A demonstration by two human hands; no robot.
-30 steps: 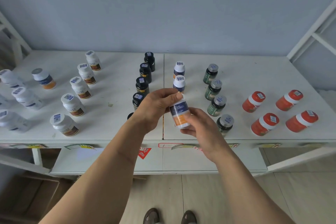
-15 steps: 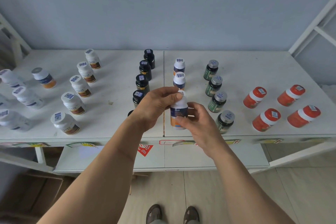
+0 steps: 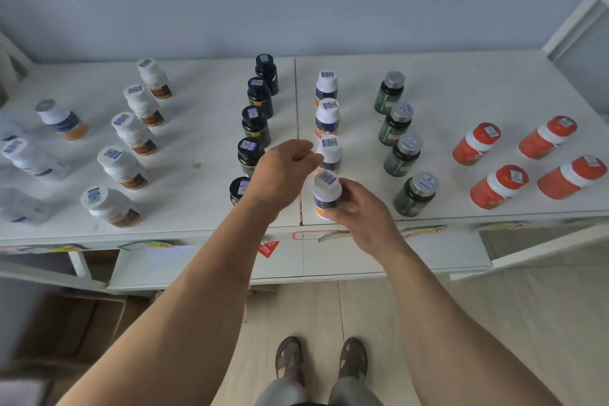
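The bottle (image 3: 326, 196) has been lowered before its row (image 3: 327, 117), placement nearly done, right hand (image 3: 361, 212) clamped on it, left hand (image 3: 283, 174) let go, its grip slack.

Person's own body, head view. Two bare forearms are recorded, uncovered down to the lower frame edge. The left hand (image 3: 283, 174) and right hand (image 3: 359, 211) are likewise uncovered. Below the front edge of the white flat-topped table (image 3: 197, 207), dark brown strapped sandals with cut-out openings (image 3: 289, 356) are worn. Further below that edge, grey-green cloth trouser legs (image 3: 283, 394) are noted, cut off by the frame.
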